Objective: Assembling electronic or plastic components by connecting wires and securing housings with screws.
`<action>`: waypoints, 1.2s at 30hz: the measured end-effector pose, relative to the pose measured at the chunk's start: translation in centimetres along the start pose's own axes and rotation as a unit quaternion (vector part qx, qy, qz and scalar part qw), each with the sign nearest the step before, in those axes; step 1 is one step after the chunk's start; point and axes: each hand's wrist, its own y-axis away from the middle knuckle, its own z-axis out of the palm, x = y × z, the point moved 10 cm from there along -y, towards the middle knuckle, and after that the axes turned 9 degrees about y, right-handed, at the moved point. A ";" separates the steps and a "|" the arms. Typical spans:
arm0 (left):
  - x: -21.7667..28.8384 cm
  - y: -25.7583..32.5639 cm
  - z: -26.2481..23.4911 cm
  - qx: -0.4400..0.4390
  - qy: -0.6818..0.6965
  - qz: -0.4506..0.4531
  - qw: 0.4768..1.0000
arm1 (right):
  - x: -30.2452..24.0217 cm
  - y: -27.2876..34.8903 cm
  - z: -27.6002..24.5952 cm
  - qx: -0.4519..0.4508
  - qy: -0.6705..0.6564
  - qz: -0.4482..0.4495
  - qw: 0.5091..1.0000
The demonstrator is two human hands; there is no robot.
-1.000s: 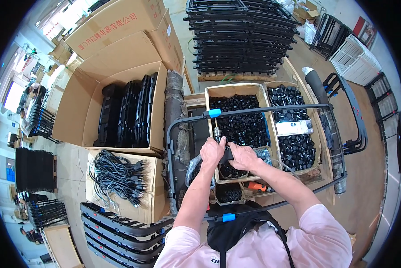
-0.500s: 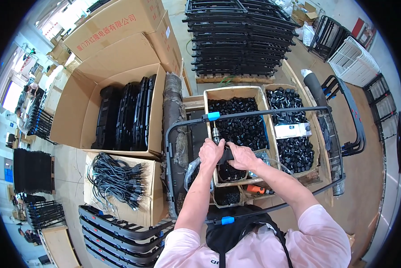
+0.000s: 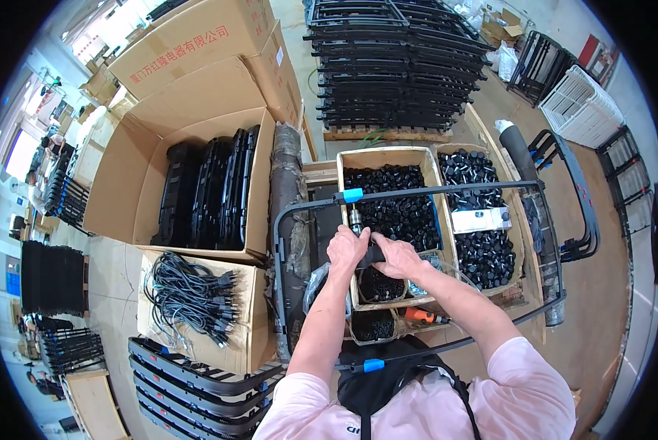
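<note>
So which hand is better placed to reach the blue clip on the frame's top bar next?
Probably the left hand: it sits right under the blue clip, by the tool tip. The right hand lies further to the right, gripping the tool body.

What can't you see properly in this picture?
- Head view: the black part between the left hand and right hand is mostly covered by the fingers.
- The tool sticking up above the left hand is too small to identify.
- The orange tool is partly hidden by the right forearm.
- The small black pieces in the box are too small to tell apart.
</note>
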 end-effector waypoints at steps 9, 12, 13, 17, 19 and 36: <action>-0.7 0.1 0.4 -0.033 0.017 -0.011 0.999 | -1.9 0.6 0.1 0.017 0.031 -0.022 0.999; -1.0 0.2 0.4 -0.034 0.020 -0.007 0.999 | -2.1 0.8 0.1 0.008 0.034 -0.015 0.999; -1.0 0.3 0.3 -0.034 0.022 -0.005 0.999 | -2.0 0.8 0.2 0.002 0.033 -0.012 0.999; -1.0 0.7 0.4 -0.041 0.018 -0.011 0.999 | -2.0 1.3 0.7 0.000 0.043 -0.017 0.999; -1.1 0.9 0.4 -0.039 0.019 -0.011 0.999 | -2.0 1.4 0.8 -0.011 0.038 -0.008 0.999; -2.0 2.4 0.2 -0.026 0.020 0.016 0.999 | -3.4 3.1 0.9 0.019 0.054 -0.026 0.998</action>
